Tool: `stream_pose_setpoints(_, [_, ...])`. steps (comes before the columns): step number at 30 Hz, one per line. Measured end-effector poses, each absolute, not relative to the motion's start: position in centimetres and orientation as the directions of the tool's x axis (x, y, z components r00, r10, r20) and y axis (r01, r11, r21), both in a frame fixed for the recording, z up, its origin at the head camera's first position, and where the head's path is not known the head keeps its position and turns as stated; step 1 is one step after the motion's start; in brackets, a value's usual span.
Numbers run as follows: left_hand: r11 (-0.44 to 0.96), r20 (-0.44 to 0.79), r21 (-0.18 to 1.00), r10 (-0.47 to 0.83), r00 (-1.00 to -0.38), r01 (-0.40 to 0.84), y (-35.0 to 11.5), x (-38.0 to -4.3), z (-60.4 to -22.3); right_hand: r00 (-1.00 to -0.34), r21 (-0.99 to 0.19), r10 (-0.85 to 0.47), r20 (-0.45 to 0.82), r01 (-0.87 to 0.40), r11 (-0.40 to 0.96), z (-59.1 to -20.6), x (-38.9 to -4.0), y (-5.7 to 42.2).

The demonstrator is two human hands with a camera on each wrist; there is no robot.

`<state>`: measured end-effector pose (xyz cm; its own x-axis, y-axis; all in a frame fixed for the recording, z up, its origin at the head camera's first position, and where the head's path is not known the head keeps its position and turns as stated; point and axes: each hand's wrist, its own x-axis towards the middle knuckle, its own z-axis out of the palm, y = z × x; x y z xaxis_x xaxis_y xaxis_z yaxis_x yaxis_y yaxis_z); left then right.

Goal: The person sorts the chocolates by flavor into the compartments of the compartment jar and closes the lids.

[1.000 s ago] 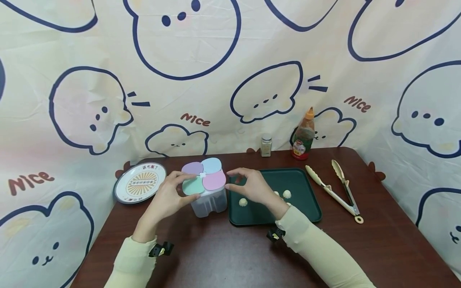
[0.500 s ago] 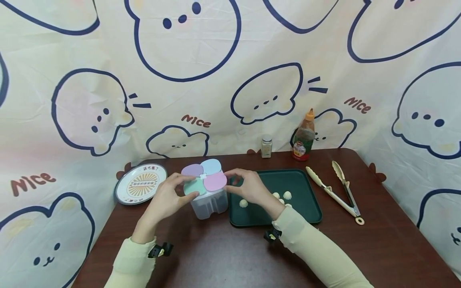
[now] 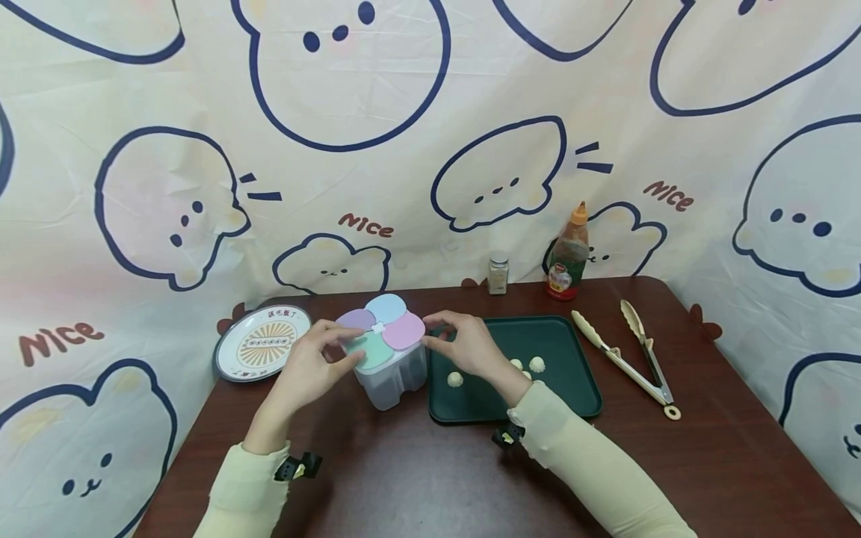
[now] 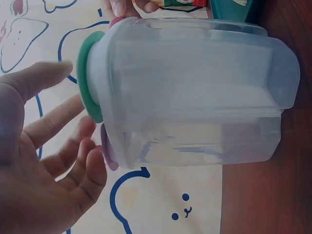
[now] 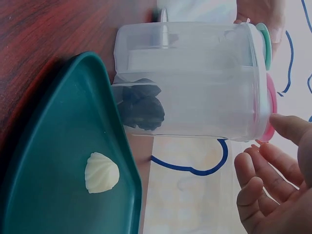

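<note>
A translucent storage box (image 3: pixel 393 385) with several petal-like flip lids stands on the table: green lid (image 3: pixel 371 350), pink lid (image 3: pixel 405 331), blue lid (image 3: pixel 386 308) and purple lid (image 3: pixel 356 320). My left hand (image 3: pixel 316 362) is at the green side, thumb and fingers spread round that lid; in the left wrist view the thumb tip is just off its edge. At the other side, my right hand (image 3: pixel 467 345) has its thumb and index fingertips at the pink lid's edge. Dark lumps (image 5: pixel 141 105) lie low in one compartment, seen in the right wrist view.
Right of the box lies a dark green tray (image 3: pixel 558 336) with several small cream-coloured swirled pieces (image 3: pixel 455 379). Tongs (image 3: pixel 628 359) lie beyond it. A small jar (image 3: pixel 498 273) and a sauce bottle (image 3: pixel 568 261) stand at the back; a round plate (image 3: pixel 264 341) is at the left.
The box has turned a little counterclockwise: its blue lid swung left and its green lid shifted toward the front right. My right hand first moved in to the pink lid's edge.
</note>
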<state>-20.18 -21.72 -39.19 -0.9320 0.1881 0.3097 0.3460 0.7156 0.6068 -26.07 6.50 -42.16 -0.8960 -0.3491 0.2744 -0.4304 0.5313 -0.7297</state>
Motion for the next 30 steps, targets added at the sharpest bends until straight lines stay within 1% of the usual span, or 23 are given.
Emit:
stream_pose_setpoints(3, [0.716,0.345,0.596,0.181,-0.921,0.364,-21.82,-20.30,-39.38,-0.900,-0.734,-0.351,0.256,-0.418,0.535,-42.13,-26.02,6.55])
stream_pose_setpoints(6, [0.710,0.347,0.597,0.193,-0.918,0.374,-21.95,-20.34,-39.48,-0.901,-0.738,-0.356,0.249,-0.414,0.533,-42.17,-26.03,6.67])
stream_pose_setpoints(11, [0.694,0.252,0.626,0.251,-0.935,0.355,-22.12,-20.35,-39.44,-0.898,-0.732,-0.364,0.248,-0.419,0.537,-42.31,-26.08,6.86])
stream_pose_setpoints(14, [0.696,0.185,0.632,0.292,-0.938,0.341,-22.24,-20.31,-39.53,-0.899,-0.732,-0.362,0.244,-0.416,0.539,-42.36,-26.03,6.89])
stream_pose_setpoints(16, [0.697,0.163,0.632,0.310,-0.937,0.340,-22.29,-20.27,-39.59,-0.901,-0.735,-0.359,0.243,-0.412,0.538,-42.38,-25.99,6.89])
stream_pose_setpoints(22, [0.703,0.142,0.632,0.311,-0.940,0.328,-22.25,-20.35,-39.63,-0.902,-0.745,-0.361,0.236,-0.406,0.530,-42.45,-25.96,6.82])
stream_pose_setpoints(30, [0.719,0.137,0.626,0.279,-0.951,0.301,-22.17,-20.38,-39.67,-0.900,-0.753,-0.373,0.227,-0.405,0.519,-42.20,-25.94,6.95])
